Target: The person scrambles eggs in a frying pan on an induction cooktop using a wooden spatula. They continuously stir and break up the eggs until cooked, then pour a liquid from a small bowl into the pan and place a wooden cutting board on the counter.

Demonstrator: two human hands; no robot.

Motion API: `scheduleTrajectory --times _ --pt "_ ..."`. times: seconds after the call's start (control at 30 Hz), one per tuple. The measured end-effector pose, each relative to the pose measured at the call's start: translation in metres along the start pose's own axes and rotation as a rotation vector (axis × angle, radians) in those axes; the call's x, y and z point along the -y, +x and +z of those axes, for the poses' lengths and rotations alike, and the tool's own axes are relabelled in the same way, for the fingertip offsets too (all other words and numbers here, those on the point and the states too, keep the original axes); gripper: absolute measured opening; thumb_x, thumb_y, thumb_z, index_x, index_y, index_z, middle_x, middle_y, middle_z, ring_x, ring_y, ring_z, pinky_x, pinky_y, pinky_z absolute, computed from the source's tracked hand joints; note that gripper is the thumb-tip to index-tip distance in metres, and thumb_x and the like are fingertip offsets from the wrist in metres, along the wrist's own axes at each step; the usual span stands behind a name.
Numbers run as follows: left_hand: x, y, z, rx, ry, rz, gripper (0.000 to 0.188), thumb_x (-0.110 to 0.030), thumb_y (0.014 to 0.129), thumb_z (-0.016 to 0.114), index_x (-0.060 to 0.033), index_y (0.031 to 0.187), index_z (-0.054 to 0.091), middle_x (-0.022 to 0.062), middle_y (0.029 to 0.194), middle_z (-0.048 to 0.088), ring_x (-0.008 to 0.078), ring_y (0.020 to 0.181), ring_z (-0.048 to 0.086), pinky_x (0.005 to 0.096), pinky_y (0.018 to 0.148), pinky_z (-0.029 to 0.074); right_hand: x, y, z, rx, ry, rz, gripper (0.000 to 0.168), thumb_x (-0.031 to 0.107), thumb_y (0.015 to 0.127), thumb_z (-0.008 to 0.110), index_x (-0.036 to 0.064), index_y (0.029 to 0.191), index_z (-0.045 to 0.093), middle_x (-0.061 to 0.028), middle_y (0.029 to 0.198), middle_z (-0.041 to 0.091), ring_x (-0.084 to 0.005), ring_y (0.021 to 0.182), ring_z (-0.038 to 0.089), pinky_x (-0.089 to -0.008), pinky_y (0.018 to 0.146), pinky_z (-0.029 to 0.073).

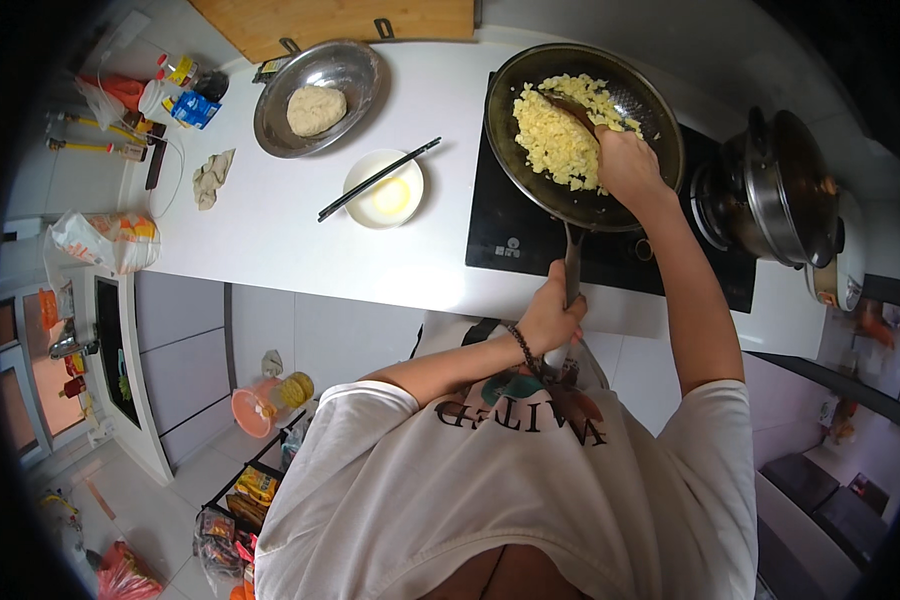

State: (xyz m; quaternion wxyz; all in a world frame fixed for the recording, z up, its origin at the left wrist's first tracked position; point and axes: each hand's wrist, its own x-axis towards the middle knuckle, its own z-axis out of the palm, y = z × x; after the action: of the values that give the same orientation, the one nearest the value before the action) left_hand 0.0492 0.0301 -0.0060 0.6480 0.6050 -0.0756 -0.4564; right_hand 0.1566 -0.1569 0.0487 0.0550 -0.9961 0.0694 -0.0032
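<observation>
My left hand (553, 311) is wrapped around the long handle (574, 259) of a dark frying pan (521, 193). Crumbled scrambled egg (559, 146) fills the pan's middle and left, with loose bits along the far side. Inside the pan, my right hand (630, 165) grips a brown spatula (581, 116), its blade pressed against the egg; part of the tool is hidden by my fingers. Under the pan lies a black glass cooktop (517, 244).
Left of the cooktop stands a white bowl (360, 180) with yellow residue, black chopsticks (379, 180) across its rim. A steel basin (270, 124) holds a dough ball (316, 111). A crumpled cloth (211, 180) lies further left. At the right stands a lidded pot (772, 195).
</observation>
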Motion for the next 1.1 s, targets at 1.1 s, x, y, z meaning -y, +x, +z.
scheduleTrajectory --times 1.1 --pt "-0.009 -0.005 -0.005 0.001 0.059 -0.076 0.039 -0.003 0.091 0.049 -0.0005 0.123 0.027 0.0099 0.082 0.054 0.0152 0.052 0.057 0.0291 0.046 0.049 -0.017 -0.019 -0.038 -0.072 0.019 0.115 0.016 -0.001 0.077 0.051 -0.002 0.087 0.064 -0.0239 0.087 0.065 -0.0397 0.086 0.064 -0.0471 0.077 0.051"
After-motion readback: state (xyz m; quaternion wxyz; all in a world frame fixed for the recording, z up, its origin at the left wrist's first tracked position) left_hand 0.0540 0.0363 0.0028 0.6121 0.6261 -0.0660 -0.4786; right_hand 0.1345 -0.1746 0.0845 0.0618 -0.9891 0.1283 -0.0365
